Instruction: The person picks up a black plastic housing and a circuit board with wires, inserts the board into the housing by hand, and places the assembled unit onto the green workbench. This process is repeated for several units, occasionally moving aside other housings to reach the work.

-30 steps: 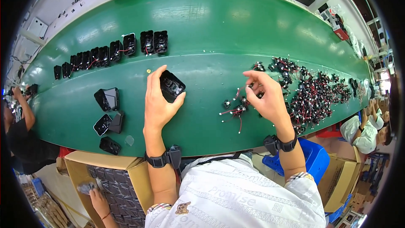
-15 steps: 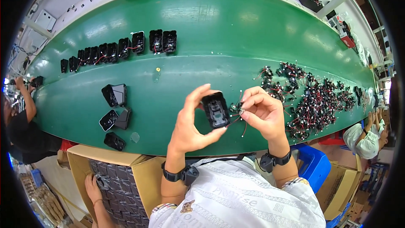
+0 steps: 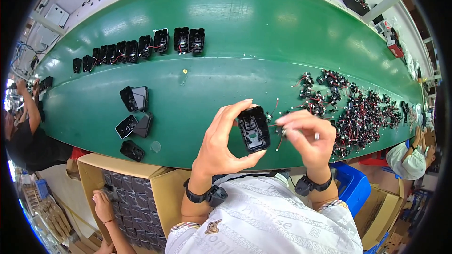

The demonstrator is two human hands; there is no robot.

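My left hand (image 3: 217, 140) is closed around the sides of a black plastic housing (image 3: 254, 129), its hollow inside facing up. Just right of it, my right hand (image 3: 310, 137) has its thumb and fingers pinched on a small part with red and black wires (image 3: 281, 131); motion blurs its fingertips. Hand and housing are a short gap apart. Thin wires show between them; whether these are held or lie on the table I cannot tell. At the right spreads a big heap of small black wired parts (image 3: 360, 117).
A row of black housings (image 3: 143, 47), some with red wires, stands far left on the green table (image 3: 235, 80). Several loose housings (image 3: 134, 99) lie nearer. An open carton (image 3: 169, 193) of dark pieces stands below, with another person's hand (image 3: 102, 207) over it. A blue stool (image 3: 351, 186) is at right.
My right hand has drawn back a little to the right, away from the housing. The left hand has shifted slightly right with the housing. The other person's hand has lifted from the carton's contents.
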